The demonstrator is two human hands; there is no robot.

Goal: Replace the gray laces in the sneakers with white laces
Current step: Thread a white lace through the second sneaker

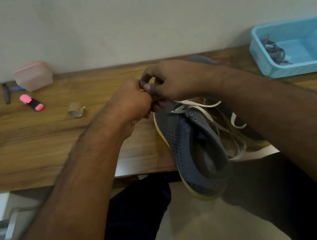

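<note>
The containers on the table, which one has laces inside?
The blue plastic basket at the right holds dark gray laces; the pink lidded plastic box is closed.

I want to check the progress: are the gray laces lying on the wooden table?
No, the gray laces lie inside the blue basket, which stands at the table's right end.

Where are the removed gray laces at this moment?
In the head view, the gray laces lie bundled in the light blue plastic basket at the far right of the wooden table, against the basket's left wall.
</note>
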